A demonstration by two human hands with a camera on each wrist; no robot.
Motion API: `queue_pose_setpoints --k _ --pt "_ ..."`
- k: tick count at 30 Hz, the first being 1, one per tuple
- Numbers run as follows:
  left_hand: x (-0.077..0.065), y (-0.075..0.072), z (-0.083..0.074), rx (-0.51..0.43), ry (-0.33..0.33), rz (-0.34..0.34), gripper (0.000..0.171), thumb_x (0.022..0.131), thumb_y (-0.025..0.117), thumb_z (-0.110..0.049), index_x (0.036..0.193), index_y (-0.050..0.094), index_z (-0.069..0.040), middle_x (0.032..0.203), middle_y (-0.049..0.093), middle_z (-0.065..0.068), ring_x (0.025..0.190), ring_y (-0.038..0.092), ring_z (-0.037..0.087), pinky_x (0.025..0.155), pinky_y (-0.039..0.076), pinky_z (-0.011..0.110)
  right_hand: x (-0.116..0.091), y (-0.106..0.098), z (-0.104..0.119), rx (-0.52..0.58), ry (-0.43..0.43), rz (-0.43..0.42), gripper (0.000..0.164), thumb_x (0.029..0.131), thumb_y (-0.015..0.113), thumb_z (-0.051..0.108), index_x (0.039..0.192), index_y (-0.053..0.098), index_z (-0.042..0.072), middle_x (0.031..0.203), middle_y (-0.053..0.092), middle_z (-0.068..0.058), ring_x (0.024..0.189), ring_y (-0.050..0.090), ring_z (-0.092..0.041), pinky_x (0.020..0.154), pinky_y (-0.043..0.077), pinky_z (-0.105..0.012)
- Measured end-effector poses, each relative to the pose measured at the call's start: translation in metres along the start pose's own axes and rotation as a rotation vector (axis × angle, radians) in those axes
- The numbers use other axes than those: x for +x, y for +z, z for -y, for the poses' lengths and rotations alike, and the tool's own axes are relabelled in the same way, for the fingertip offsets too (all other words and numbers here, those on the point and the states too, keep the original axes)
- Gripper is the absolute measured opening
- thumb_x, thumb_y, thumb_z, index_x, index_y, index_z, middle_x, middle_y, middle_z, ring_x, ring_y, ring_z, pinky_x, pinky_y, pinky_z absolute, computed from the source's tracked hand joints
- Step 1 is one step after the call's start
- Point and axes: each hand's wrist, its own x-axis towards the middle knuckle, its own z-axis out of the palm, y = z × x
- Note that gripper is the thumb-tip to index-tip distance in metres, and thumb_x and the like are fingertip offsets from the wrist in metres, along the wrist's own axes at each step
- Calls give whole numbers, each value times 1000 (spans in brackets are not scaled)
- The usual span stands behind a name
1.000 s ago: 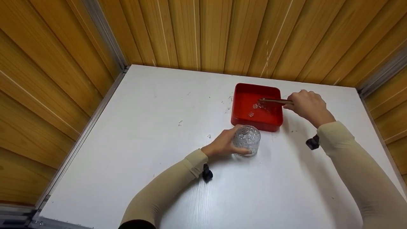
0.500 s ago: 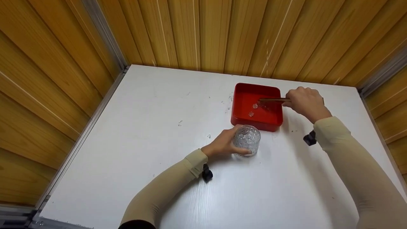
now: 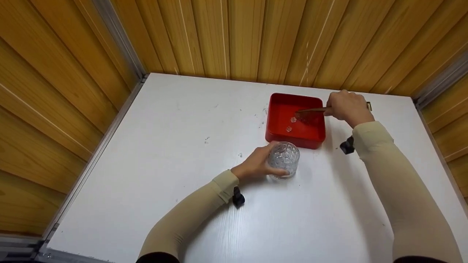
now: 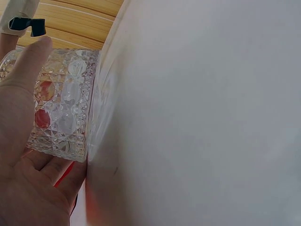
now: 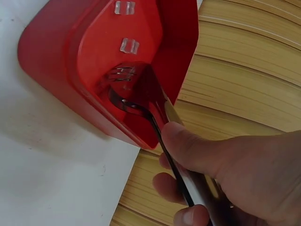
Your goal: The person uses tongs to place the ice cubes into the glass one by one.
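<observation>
My left hand [image 3: 256, 163] holds a clear cut-glass tumbler [image 3: 288, 160] upright on the white table, thumb on the near side and fingers behind. The left wrist view shows the glass's patterned side [image 4: 66, 106] up close. My right hand [image 3: 346, 106] grips metal tongs [image 5: 197, 186] whose tips reach down into a red square box [image 3: 305, 143]. Seen from the right wrist, one tong arm ends in fork-like prongs close to the box's bottom. Two clear cubes, the farther cube [image 3: 293, 119] and the nearer cube [image 3: 289, 129], lie loose there beside the tips.
The white table [image 3: 182, 146] carries small dark marks. Wood-patterned panels [image 3: 241, 40] stand behind it and at both sides, with metal framing [image 3: 120, 36] at the corners. The box stands just beyond the glass.
My right hand has shifted up and slightly left in the head view, and the tongs tilt more steeply into the box. The left hand, the glass and the two loose cubes stay put.
</observation>
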Motion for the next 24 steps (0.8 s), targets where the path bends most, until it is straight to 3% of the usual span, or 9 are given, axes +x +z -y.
queue_pose_setpoints --k 24 --pt "-2 0 -2 -15 -14 -5 83 79 90 -42 146 46 -21 127 66 -2 113 61 8 97 50 24 2 0 6 17 42 39 26 94 74 11 112 72 -7 91 72 -20 77 61 -34 64 52 -47"
